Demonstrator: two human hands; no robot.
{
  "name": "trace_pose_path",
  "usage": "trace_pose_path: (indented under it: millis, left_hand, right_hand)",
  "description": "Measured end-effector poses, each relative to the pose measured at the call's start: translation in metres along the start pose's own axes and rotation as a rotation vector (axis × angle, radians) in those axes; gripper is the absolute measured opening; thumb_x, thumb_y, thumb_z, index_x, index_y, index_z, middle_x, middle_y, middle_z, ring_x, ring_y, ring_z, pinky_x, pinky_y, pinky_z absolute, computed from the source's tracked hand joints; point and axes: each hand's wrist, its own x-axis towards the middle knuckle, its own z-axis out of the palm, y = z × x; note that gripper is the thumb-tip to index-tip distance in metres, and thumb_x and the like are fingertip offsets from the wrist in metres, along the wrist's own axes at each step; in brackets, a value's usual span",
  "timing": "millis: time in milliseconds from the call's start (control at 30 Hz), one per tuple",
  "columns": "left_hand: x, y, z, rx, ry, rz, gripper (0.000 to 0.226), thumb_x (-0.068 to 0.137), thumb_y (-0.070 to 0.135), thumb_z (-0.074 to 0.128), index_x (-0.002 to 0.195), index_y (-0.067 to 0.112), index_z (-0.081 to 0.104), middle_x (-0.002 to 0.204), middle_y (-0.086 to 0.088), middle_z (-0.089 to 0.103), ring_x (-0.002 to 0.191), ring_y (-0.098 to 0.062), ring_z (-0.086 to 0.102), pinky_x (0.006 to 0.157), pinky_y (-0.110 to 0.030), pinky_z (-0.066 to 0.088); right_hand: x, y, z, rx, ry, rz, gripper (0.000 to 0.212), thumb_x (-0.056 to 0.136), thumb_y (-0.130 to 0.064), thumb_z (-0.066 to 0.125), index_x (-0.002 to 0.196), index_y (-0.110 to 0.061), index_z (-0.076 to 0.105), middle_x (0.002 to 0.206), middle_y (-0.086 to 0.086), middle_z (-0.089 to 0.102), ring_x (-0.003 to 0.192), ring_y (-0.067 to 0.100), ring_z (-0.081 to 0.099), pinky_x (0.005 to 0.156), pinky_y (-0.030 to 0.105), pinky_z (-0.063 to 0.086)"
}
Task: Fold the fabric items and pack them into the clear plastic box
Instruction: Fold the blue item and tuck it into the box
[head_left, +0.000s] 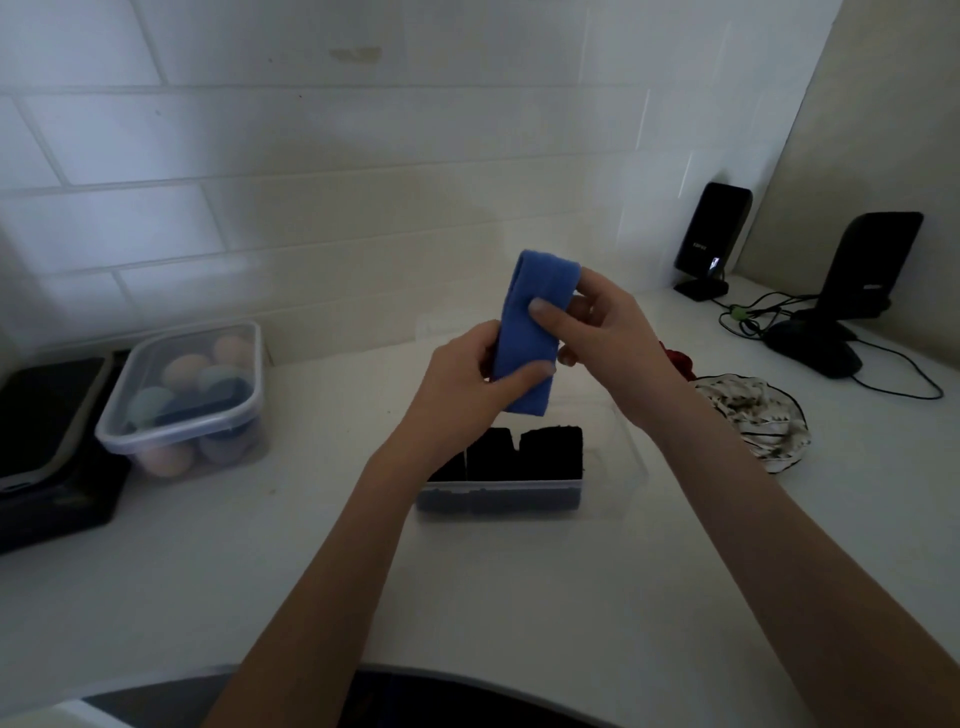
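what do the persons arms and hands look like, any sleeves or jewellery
Both forearms are bare up to the bottom edge of the picture, with no sleeve in sight. The left hand and right hand wear no gloves, and no ring, watch or bracelet shows on either wrist or on the visible fingers. The fingernails look short and plain.

Lidded plastic tub (182, 400) of pastel balls at left on white counter (311, 571), beside black device (47, 447). Two black speakers (711, 239) with tangled cables (748, 317) at right. Tiled wall (311, 156) behind.
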Motion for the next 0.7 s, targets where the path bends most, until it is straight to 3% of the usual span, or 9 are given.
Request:
trace_pose_path:
  millis: [100, 267, 400, 533, 600, 700]
  left_hand:
    - [0.0013, -0.0022, 0.0013, -0.041, 0.004, -0.011, 0.027, 0.085, 0.026, 0.066, 0.103, 0.008, 0.061, 0.093, -0.009, 0.071, 0.08, -0.02, 0.071, 0.076, -0.035, 0.058]
    - [0.0012, -0.0033, 0.0011, -0.06, 0.022, -0.014, 0.027, 0.084, 0.024, 0.067, 0.1, 0.004, 0.061, 0.09, -0.013, 0.071, 0.078, -0.024, 0.07, 0.075, -0.04, 0.058]
    - [0.0024, -0.0033, -0.0002, 0.066, 0.239, 0.052, 0.034, 0.071, 0.027, 0.078, 0.085, 0.013, 0.05, 0.082, 0.003, 0.057, 0.073, -0.008, 0.054, 0.065, -0.014, 0.046]
    - [0.0021, -0.0048, -0.0043, 0.159, 0.429, 0.123, 0.046, 0.068, 0.022, 0.08, 0.07, 0.017, 0.035, 0.066, 0.008, 0.034, 0.059, -0.006, 0.032, 0.057, -0.013, 0.034]
    - [0.002, -0.0065, -0.0046, 0.131, 0.402, 0.103, 0.046, 0.071, 0.012, 0.076, 0.062, 0.02, 0.031, 0.06, 0.004, 0.037, 0.054, -0.009, 0.037, 0.051, -0.015, 0.036]
    - [0.003, -0.0071, -0.0051, -0.026, 0.359, 0.013, 0.038, 0.074, 0.002, 0.071, 0.061, 0.015, 0.037, 0.061, -0.003, 0.05, 0.06, -0.022, 0.062, 0.046, -0.022, 0.048]
  right_hand:
    - [-0.0014, -0.0016, -0.0011, 0.009, -0.009, 0.021, 0.019, 0.089, -0.021, 0.062, 0.106, -0.023, 0.057, 0.081, -0.008, 0.069, 0.065, 0.001, 0.06, 0.053, 0.018, 0.044]
    - [-0.0041, -0.0043, -0.0014, 0.072, -0.062, 0.013, 0.015, 0.088, -0.013, 0.061, 0.1, -0.021, 0.062, 0.079, -0.009, 0.071, 0.068, 0.005, 0.061, 0.055, 0.016, 0.043]
    - [-0.0053, -0.006, -0.0037, 0.115, -0.094, -0.015, 0.012, 0.088, -0.008, 0.06, 0.095, -0.017, 0.064, 0.065, -0.015, 0.071, 0.056, -0.004, 0.06, 0.051, 0.01, 0.041]
    - [-0.0047, -0.0024, -0.0071, 0.049, -0.133, -0.027, 0.012, 0.087, -0.012, 0.061, 0.09, -0.023, 0.065, 0.063, -0.014, 0.069, 0.055, 0.001, 0.053, 0.056, 0.019, 0.04]
    - [-0.0055, -0.0017, -0.0076, 0.044, -0.16, -0.037, 0.014, 0.087, -0.01, 0.061, 0.09, -0.024, 0.064, 0.064, -0.013, 0.069, 0.055, 0.002, 0.053, 0.057, 0.018, 0.043]
    - [-0.0074, -0.0009, -0.0079, 0.014, -0.181, -0.052, 0.02, 0.085, -0.007, 0.062, 0.09, -0.027, 0.063, 0.066, -0.014, 0.07, 0.058, 0.001, 0.056, 0.06, 0.017, 0.047]
